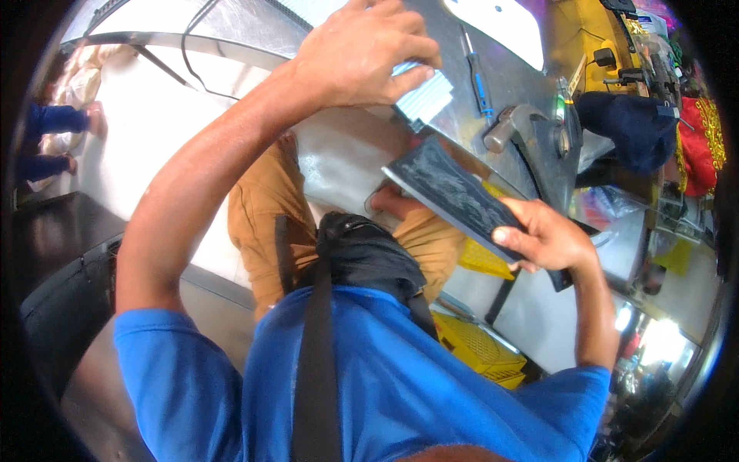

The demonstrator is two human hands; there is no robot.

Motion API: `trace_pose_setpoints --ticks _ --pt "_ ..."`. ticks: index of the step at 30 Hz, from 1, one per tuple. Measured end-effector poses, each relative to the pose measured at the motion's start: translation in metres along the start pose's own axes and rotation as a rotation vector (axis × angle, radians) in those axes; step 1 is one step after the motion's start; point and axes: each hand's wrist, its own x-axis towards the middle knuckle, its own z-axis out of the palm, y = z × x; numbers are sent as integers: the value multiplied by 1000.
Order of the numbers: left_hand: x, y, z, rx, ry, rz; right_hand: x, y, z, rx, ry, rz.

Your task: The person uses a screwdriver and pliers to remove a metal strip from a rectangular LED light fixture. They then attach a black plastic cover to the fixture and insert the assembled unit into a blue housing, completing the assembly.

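A blue shirt (416, 377) fills the bottom of the frame, crossed by a black strap (314, 377), with black cloth (366, 250) bunched at the waist above tan trousers (262, 223). Right of centre, the right hand (548, 239) grips a cleaver-shaped tool (454, 189): the thumb presses on the near flat of its broad black blade and the fingers close behind, where they are partly hidden. The blade slants toward the upper left, its long lower edge pale. Below that hand, yellow crates (477, 350) sit near the lower centre-right.

At top centre, the left hand (366, 58) has its fingers curled, pinching a pale blue ribbed block (427, 100) against the thumb; the block is near the blade's upper end, apart from it. On the metal tabletop (454, 54) lie a screwdriver (479, 81) with a blue-and-black handle, a hammer (512, 131) and, at the top edge, a white sheet (500, 23). Dark blue cloth (631, 127) and red, gold-trimmed fabric (697, 150) occupy the upper right. At far left, another person's legs (58, 119) show in dark blue.
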Motion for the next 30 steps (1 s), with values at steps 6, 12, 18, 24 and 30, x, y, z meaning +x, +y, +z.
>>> trace_pose_setpoints --ticks 6,12,18,24,30 --pt "-12 -9 0 93 -53 63 -31 31 35 -154 470 -120" --pt "-10 -4 -10 160 -99 89 -18 59 69 -362 793 -180" --pt "-12 16 -8 76 -117 -10 -11 40 48 -442 747 -257" --pt "-8 19 -12 95 -207 -35 -1 44 35 -442 658 -316" --pt "-9 16 -12 81 -227 -20 3 52 25 -487 557 -348"
